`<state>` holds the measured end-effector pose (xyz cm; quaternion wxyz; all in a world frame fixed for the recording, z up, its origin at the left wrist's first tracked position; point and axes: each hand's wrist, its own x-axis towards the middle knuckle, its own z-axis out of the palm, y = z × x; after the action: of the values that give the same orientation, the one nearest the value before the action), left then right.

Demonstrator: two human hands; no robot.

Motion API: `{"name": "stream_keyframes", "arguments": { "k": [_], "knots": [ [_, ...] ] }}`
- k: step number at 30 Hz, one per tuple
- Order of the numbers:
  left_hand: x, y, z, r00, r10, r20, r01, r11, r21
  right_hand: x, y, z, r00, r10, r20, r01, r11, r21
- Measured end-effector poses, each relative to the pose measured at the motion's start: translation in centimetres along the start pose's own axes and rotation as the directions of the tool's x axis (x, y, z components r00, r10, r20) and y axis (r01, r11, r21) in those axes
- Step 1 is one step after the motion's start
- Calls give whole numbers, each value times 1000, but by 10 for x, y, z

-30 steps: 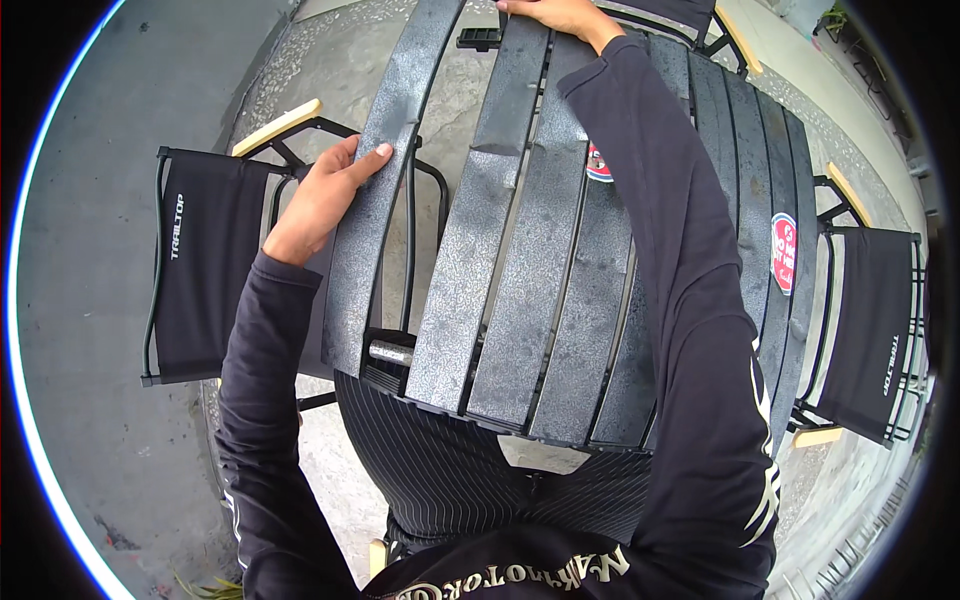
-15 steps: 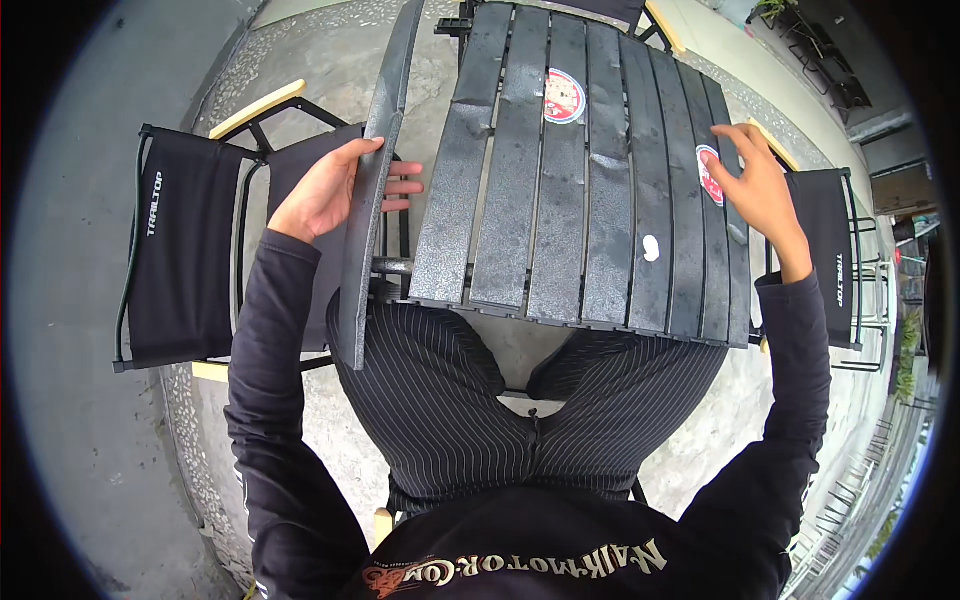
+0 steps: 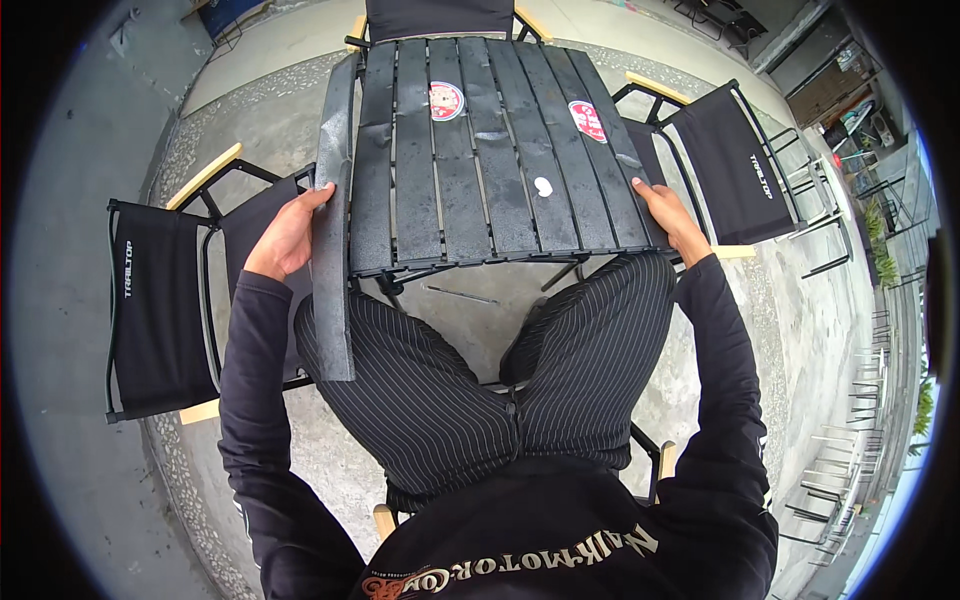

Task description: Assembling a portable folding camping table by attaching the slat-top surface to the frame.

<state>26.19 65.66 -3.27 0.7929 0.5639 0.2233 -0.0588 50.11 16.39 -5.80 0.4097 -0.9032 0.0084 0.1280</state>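
A folding table with a black slatted top (image 3: 455,200) stands in front of my knees. My left hand (image 3: 287,237) grips a loose-looking outer slat (image 3: 333,150) along the left side, thumb on top and fingers hidden beneath. That slat lies out of line with the others, and its near end juts over my left thigh. At the right edge of the tabletop my right hand (image 3: 672,220) presses its thumb on the last slat, its fingers hidden below. Two round stickers, one (image 3: 446,101) near the middle and one (image 3: 587,121) farther right, and a small white patch (image 3: 543,187) mark the slats.
Black fabric folding chairs with pale wooden armrests stand around the table: one at the left (image 3: 165,300), one at the right (image 3: 735,160), one at the far side (image 3: 440,18). I sit on another. More chairs and plants appear at the far right. The floor is concrete.
My right hand has come down onto the tabletop's right edge from above it. The left slat has tipped flatter beside the tabletop, still in my left hand. The whole view has shifted.
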Motion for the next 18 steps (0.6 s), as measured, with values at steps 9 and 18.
{"name": "stream_keyframes", "arguments": {
  "k": [9,18],
  "knots": [
    [-17,-10,17,997,36,-63,-27,991,133,34,-23,10,991,-131,-18,130,991,-40],
    [-39,-40,61,999,43,-30,-48,979,-197,110,-80,-32,961,-232,150,266,925,-271]
  ]
}}
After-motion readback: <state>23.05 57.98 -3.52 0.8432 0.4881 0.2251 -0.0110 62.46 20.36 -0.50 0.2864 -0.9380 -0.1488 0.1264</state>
